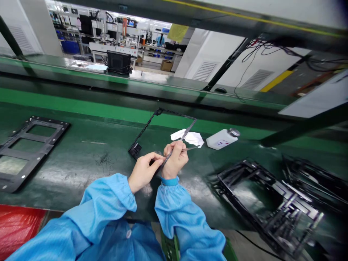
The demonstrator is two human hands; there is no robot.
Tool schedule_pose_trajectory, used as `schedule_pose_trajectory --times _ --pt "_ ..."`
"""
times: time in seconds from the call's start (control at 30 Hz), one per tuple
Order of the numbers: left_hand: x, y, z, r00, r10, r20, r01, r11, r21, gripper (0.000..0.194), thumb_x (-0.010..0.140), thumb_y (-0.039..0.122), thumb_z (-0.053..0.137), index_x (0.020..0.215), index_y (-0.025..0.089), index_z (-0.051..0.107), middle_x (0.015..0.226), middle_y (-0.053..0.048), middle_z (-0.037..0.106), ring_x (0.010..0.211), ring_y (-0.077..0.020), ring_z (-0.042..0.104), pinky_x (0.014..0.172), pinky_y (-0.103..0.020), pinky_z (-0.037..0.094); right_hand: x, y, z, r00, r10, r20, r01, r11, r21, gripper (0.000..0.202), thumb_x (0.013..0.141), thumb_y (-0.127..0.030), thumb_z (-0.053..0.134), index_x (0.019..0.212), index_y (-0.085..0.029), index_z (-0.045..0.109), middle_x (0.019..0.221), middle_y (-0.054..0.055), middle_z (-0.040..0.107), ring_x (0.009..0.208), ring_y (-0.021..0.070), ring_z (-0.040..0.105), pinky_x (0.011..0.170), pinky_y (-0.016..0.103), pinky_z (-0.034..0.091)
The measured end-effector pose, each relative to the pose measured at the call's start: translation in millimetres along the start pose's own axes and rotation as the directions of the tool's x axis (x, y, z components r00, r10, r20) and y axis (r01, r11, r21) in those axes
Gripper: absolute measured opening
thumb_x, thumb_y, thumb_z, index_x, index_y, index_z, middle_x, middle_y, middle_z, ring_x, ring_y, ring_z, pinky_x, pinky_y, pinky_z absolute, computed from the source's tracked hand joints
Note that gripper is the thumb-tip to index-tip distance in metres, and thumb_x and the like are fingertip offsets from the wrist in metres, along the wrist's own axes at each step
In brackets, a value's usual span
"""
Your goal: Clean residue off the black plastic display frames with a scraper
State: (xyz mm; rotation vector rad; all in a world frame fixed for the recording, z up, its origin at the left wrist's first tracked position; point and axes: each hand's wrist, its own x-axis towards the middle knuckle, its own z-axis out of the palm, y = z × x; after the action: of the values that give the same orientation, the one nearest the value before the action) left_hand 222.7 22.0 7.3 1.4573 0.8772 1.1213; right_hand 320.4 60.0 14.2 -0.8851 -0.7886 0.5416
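A thin black rectangular frame (pixel 146 127) is held tilted over the green bench, one long side passing between my hands. My left hand (pixel 144 169) pinches its near edge with thumb and fingertips. Closed beside it, my right hand (pixel 175 161) grips that side of the frame and also keeps slim metal tweezers (pixel 192 148), their tips pointing right. Behind the right hand lies crumpled white paper or cloth (pixel 194 138). To its right a white bottle (pixel 220 140) with a metallic cap appears tilted. My fingers hide the frame's near corner.
A wider black frame with crossbars (pixel 35 154) lies at the left. Several dark frames (pixel 244 174) are piled at the right, blurred. Thin black scraps (pixel 103 159) lie on the bench (pixel 89 145). A green post (pixel 304 125) rises at right; a shelf (pixel 231 14) spans overhead.
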Motion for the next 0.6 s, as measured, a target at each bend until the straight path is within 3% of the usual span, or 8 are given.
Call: schedule_pose_trajectory --times 0.1,0.2,0.3,0.37,0.47,0.6 --pt "0.7 3.4 -2.3 1.0 -0.003 0.023 0.002 1.0 0.024 0.017 0.091 0.026 0.055 0.092 0.015 0.067 0.092 -0.004 0.07 0.085 -0.0169 0.064 0.078 -0.026 0.048 -0.5 -0.2 -0.7 1.0 -0.01 0.002 0.01 1.0 0.002 0.036 0.091 -0.049 0.053 0.071 -0.02 0.045 0.05 -0.01 0.035 0.04 0.0055 0.031 0.042 0.02 0.027" --pt "1.3 14.5 -7.1 0.997 0.072 0.022 -0.075 0.965 0.251 0.014 0.09 0.025 0.055 0.087 0.017 0.065 0.089 -0.003 0.068 0.086 -0.0175 0.061 0.079 -0.029 0.046 -1.7 0.3 -1.4 0.999 -0.049 0.009 0.049 0.998 -0.027 0.034 0.092 -0.046 0.053 0.071 -0.02 0.047 0.05 -0.01 0.037 0.041 0.0059 0.032 0.043 0.02 0.029" --pt "1.7 28.6 -12.8 0.979 0.188 0.08 -0.2 0.801 0.564 0.014 0.091 0.022 0.053 0.08 0.018 0.062 0.085 -0.002 0.063 0.089 -0.0196 0.054 0.081 -0.034 0.042 -3.4 1.0 -1.9 0.995 -0.102 0.016 0.103 0.99 -0.099 0.034 0.093 -0.044 0.052 0.071 -0.02 0.047 0.051 -0.009 0.039 0.043 0.0064 0.035 0.045 0.021 0.032" --pt "2.1 35.0 -15.5 0.961 0.232 0.15 -0.27 0.677 0.685 0.016 0.092 0.02 0.049 0.079 0.018 0.058 0.084 -0.002 0.059 0.088 -0.0202 0.051 0.079 -0.035 0.039 -4.5 1.6 -2.1 0.991 -0.133 0.025 0.135 0.98 -0.147 0.034 0.094 -0.044 0.051 0.071 -0.02 0.048 0.051 -0.009 0.04 0.044 0.0068 0.036 0.047 0.022 0.033" --pt "3.9 38.2 -17.2 0.938 0.258 0.231 -0.339 0.548 0.765 0.018 0.094 0.019 0.043 0.08 0.017 0.054 0.084 -0.004 0.055 0.087 -0.0207 0.047 0.076 -0.036 0.038 -5.7 2.9 -2.3 0.987 -0.154 0.037 0.158 0.968 -0.195 0.034 0.095 -0.043 0.049 0.071 -0.019 0.048 0.051 -0.009 0.04 0.044 0.0071 0.038 0.048 0.022 0.034" --pt "7.5 38.6 -17.2 0.917 0.237 0.322 -0.398 0.468 0.789 0.016 0.094 0.016 0.039 0.082 0.017 0.049 0.087 -0.006 0.053 0.088 -0.0216 0.045 0.076 -0.037 0.038 -6.4 4.4 -2.7 0.986 -0.154 0.059 0.162 0.968 -0.193 0.033 0.096 -0.042 0.049 0.071 -0.02 0.049 0.051 -0.009 0.039 0.044 0.0073 0.037 0.047 0.022 0.034"
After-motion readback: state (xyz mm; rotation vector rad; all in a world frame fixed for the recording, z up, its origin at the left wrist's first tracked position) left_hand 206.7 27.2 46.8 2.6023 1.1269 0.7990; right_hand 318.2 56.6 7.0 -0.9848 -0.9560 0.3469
